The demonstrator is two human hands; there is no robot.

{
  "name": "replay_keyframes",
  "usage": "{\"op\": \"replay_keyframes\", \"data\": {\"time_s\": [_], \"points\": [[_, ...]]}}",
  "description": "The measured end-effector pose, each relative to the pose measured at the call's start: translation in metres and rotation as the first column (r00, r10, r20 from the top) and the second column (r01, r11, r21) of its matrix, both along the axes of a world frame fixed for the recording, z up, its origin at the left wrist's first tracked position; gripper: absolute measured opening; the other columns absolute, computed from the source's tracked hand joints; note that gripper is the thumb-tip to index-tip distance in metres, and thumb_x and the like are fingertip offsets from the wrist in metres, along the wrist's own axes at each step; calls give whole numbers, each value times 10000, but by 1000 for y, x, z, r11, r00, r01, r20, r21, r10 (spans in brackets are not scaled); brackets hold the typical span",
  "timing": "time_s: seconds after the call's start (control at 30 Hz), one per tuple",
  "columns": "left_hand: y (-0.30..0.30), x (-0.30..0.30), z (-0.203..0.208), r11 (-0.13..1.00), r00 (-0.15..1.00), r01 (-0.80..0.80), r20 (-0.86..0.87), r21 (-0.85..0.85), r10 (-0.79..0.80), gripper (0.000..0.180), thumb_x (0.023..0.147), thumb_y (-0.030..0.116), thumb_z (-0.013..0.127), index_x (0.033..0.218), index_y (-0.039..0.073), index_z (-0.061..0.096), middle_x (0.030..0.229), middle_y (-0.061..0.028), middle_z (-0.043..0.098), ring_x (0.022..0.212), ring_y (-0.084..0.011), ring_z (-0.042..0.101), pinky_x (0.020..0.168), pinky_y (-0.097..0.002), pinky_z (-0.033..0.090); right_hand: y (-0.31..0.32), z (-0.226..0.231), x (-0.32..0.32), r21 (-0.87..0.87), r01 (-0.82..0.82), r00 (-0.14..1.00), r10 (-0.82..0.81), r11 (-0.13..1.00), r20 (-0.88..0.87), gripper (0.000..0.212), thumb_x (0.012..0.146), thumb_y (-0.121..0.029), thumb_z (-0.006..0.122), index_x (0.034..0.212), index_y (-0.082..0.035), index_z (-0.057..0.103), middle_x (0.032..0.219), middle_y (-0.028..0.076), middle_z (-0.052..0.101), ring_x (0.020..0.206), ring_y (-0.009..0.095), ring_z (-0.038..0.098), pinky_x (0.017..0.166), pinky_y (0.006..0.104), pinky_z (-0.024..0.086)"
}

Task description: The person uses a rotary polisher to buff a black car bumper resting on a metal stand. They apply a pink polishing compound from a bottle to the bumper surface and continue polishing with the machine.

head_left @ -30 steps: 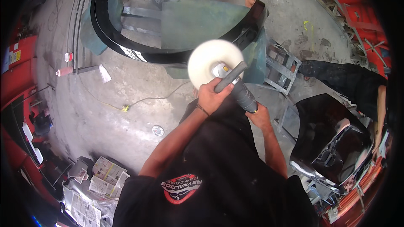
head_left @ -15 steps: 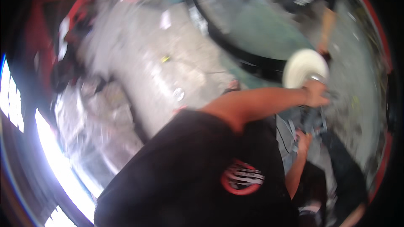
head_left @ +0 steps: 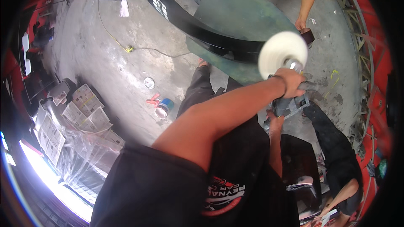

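My left hand (head_left: 289, 81) is wrapped round the front of a polisher (head_left: 290, 106), just behind its round white pad (head_left: 281, 54). My right hand (head_left: 275, 122) grips the tool's rear part, lower down. The pad looks smeared, as if spinning, and overlaps the right end of a long, glossy black curved panel (head_left: 202, 37). Whether it touches the panel I cannot tell. Beneath the panel lies a greenish worn board (head_left: 235, 12). A co-worker's hand (head_left: 301, 23) touches a dark reddish piece (head_left: 309, 37) beside the pad.
A paint can (head_left: 164, 108) and a round lid (head_left: 149, 83) lie on the concrete floor near my leg. A cord (head_left: 162, 53) runs from a yellow connector (head_left: 129, 48). Newspaper and plastic sheeting (head_left: 84, 122) cover something at left. Another person (head_left: 336, 155) is at lower right.
The polisher and both my hands sit further left and slightly higher in the picture. My whole view has shifted and sharpened. Both hands keep their hold.
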State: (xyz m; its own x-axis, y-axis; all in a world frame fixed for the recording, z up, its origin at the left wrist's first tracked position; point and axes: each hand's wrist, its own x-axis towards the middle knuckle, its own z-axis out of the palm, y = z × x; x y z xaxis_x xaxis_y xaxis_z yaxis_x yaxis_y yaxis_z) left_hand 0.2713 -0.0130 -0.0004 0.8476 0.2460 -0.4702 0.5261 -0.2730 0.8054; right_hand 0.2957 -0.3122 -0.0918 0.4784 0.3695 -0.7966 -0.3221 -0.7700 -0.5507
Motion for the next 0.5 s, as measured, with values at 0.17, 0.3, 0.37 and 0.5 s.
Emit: {"op": "replay_keyframes", "data": {"time_s": [0.17,0.3,0.37,0.5], "points": [[-4,-141,7,994,986,-76,146,-72,86,502,952,501,696,1274,116,689,1019,-219,766,976,-434,740,890,-539,573,-13,6,-101,-118,-55,990,70,991,120,355,803,-100,815,1132,-7,721,989,56,739,886,183,693,830,362,552],[21,-241,7,975,968,-219,112,-45,223,518,961,533,713,1259,110,712,846,-225,741,846,-455,740,816,-546,580,45,26,-162,-76,-191,937,205,979,282,454,802,-155,806,1220,-10,707,1037,145,773,970,280,758,891,414,574],[37,-287,4,950,943,-311,110,-35,313,487,957,517,745,1199,94,731,785,-219,728,769,-435,743,731,-518,585,75,27,-184,-131,-288,895,315,949,314,518,781,-201,816,1255,-27,700,1080,201,777,1042,361,761,916,454,578],[69,-351,8,850,853,-516,26,-105,521,322,970,301,814,1105,21,729,763,-158,727,683,-181,700,663,-375,560,130,22,-219,-221,-462,805,511,859,301,568,751,-297,827,1264,-85,703,1095,230,773,1077,441,724,921,518,580]]}}
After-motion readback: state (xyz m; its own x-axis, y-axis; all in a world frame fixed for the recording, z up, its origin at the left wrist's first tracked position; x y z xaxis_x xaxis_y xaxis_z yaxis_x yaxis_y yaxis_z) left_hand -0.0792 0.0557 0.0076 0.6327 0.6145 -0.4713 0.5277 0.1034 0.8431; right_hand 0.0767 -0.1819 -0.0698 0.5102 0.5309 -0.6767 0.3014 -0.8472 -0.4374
